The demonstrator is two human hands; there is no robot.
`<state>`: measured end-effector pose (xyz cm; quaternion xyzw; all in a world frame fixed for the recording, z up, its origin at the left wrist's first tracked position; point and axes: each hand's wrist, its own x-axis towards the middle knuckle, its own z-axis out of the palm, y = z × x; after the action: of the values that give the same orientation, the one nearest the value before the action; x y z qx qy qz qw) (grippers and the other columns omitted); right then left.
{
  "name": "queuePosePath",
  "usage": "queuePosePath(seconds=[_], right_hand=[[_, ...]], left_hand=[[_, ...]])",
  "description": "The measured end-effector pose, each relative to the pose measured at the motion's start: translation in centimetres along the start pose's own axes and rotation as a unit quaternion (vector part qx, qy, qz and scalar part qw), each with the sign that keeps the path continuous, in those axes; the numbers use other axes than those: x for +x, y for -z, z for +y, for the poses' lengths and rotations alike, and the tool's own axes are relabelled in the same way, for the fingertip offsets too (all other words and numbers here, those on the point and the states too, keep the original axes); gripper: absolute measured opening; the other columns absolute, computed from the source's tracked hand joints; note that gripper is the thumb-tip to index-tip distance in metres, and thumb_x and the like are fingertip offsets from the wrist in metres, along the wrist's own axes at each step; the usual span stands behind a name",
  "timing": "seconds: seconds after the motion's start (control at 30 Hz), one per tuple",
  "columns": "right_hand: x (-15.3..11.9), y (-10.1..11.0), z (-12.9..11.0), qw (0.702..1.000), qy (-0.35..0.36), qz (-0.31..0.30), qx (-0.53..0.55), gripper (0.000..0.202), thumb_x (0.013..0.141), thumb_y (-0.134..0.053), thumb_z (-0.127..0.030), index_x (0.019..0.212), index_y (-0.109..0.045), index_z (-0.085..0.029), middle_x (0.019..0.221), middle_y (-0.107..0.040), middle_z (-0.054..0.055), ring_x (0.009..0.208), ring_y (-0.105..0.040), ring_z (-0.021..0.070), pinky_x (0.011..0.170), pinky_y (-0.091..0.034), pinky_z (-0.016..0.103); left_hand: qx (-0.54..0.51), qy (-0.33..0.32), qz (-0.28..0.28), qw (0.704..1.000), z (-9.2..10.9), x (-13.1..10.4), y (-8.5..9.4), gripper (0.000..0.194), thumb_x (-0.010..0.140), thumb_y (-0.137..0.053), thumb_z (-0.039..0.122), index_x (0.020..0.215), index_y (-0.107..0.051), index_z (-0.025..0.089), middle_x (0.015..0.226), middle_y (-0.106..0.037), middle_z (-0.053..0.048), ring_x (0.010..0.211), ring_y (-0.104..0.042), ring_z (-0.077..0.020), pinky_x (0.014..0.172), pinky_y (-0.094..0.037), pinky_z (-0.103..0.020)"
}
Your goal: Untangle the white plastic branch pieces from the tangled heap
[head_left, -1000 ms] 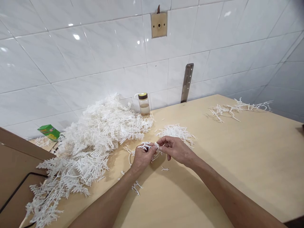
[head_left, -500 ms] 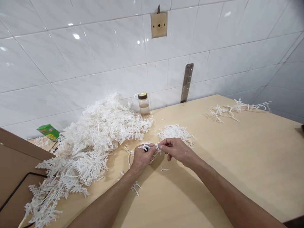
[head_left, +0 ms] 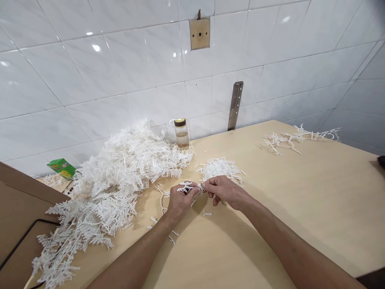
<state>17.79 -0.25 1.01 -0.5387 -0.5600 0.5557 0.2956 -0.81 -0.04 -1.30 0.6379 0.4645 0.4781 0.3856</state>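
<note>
My left hand [head_left: 180,199] is closed around a white branched plastic piece [head_left: 185,186], whose prongs stick out above the fingers. My right hand [head_left: 224,190] meets it at the fingertips, pinching the thin white strands [head_left: 200,188] between the two hands. Just behind my right hand lies a small heap of short white sticks [head_left: 221,167]. A loose white sprig [head_left: 207,213] rests on the table below the hands, and more branched bits [head_left: 163,200] lie beside and under my left hand and forearm.
A large pile of white branched pieces [head_left: 126,168] covers the table's left side. Behind it stand a bottle [head_left: 182,134] with a dark lid and a green carton [head_left: 62,167]. Bare white branches [head_left: 288,140] lie at the far right of the table [head_left: 300,200]. A brown cardboard box [head_left: 27,208] borders the left.
Both hands stay together in nearly the same place, with small finger movements at the white strands. The view has shifted slightly.
</note>
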Motion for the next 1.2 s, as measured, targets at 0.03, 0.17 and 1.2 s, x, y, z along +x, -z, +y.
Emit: queuePosePath(seconds=[0.03,0.17,1.2], right_hand=[[0.1,0.1,0.1,1.0,0.0,-0.003,0.001,0.031,0.079,-0.066,-0.046,0.07,-0.059,-0.017,0.066,-0.059,-0.001,0.044,-0.059,0.0084,0.041,-0.03,0.02],[0.3,0.3,0.2,1.0,0.01,0.011,-0.012,0.032,0.078,-0.068,-0.049,0.077,-0.063,-0.018,0.068,-0.061,-0.001,0.045,-0.06,0.009,0.04,-0.029,0.019],[-0.7,1.0,-0.4,0.993,0.036,-0.116,-0.003,0.027,0.081,-0.062,-0.042,0.071,-0.058,-0.017,0.064,-0.058,-0.001,0.053,-0.062,0.0117,0.047,-0.039,0.02]], left_hand=[[0.01,-0.019,-0.003,1.0,0.0,0.0,0.1,0.019,0.076,-0.07,0.035,0.078,-0.074,0.016,0.071,-0.07,-0.004,0.064,-0.063,-0.0151,0.058,-0.047,-0.024],[0.059,-0.068,-0.019,0.996,0.1,-0.1,0.3,0.015,0.079,-0.069,0.03,0.076,-0.075,0.017,0.072,-0.072,-0.005,0.064,-0.065,-0.0156,0.06,-0.049,-0.024],[-0.006,0.055,-0.09,0.994,0.5,0.1,0.5,0.031,0.069,-0.076,0.042,0.079,-0.076,0.012,0.055,-0.058,-0.001,0.049,-0.044,-0.0095,0.046,-0.033,-0.022]])
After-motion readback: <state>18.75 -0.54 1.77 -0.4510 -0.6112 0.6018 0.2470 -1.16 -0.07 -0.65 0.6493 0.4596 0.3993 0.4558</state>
